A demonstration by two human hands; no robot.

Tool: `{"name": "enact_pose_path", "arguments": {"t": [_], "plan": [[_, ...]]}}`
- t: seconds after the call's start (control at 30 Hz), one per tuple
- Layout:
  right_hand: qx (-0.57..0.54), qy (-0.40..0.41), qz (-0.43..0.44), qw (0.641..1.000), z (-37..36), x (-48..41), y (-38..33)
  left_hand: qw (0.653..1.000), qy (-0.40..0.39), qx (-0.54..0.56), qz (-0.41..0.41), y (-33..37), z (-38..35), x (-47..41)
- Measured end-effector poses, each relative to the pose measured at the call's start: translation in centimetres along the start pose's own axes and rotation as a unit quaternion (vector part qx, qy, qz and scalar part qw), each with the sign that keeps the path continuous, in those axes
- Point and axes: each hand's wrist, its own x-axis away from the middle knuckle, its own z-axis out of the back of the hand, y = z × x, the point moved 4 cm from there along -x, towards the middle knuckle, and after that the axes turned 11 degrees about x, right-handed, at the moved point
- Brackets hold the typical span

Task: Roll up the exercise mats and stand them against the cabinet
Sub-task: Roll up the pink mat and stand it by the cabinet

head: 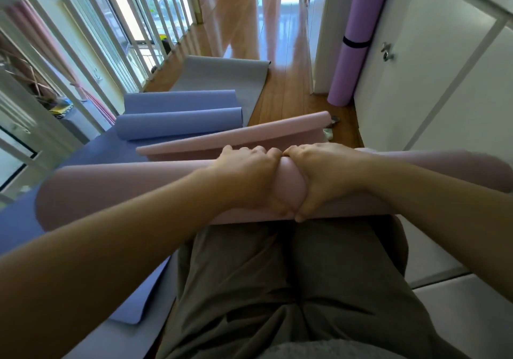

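Far left of the pink mat (125, 189) runs a white railing (69, 39). Inside it, a blue mat (105, 150) lies on the wooden floor (286, 95) under and beyond the pink one, its far end curled into a loose roll. A grey mat (219, 81) lies flat just past that.

The pink mat is a thick roll held crosswise over the person's thighs. Its unrolled tail stretches away just beyond the knuckles and ends in a curled edge.

The left hand (247, 175) and right hand (324, 175) clasp the roll at its middle, side by side and touching. Both sets of fingers (244, 150) wrap over the top and far side, with the thumbs pressed in at the near edge.

Well right of the pink mat and further back, a rolled purple mat (358, 39) with a dark strap stands upright against the white cabinet (444, 81).
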Motion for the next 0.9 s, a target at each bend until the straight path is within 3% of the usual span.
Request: {"name": "enact_pose_path", "arguments": {"t": [0.13, 0.27, 0.37, 0.53, 0.63, 0.8, 0.9], "plan": [[0.016, -0.019, -0.008, 1.000, 0.2, -0.4, -0.2, 0.999, 0.029, 0.006, -0.012, -0.6, -0.5, 0.6], [0.085, 0.105, -0.054, 0.989, -1.2, 0.7, -2.1, 0.998, -0.031, 0.057, 0.008, -1.6, 0.5, -0.7], [0.066, 0.110, -0.054, 0.990, -1.0, 0.4, -1.5, 0.997, -0.043, 0.067, 0.017, -1.5, 0.7, -1.3], [0.015, 0.032, -0.032, 0.999, 0.4, -1.0, 0.3, 0.995, 0.098, -0.027, 0.002, -0.3, -1.1, 0.6], [0.034, 0.031, -0.048, 0.998, 0.1, -1.4, 0.2, 0.991, 0.133, -0.019, -0.009, -0.9, -1.2, 0.7], [0.107, 0.194, -0.081, 0.972, -2.6, 0.3, -1.6, 0.996, 0.086, 0.012, -0.006, -1.9, -0.2, 0.0], [0.097, 0.176, -0.072, 0.977, -1.4, 0.2, -1.4, 0.999, 0.050, 0.001, 0.002, -1.6, 0.4, -0.5]]}}
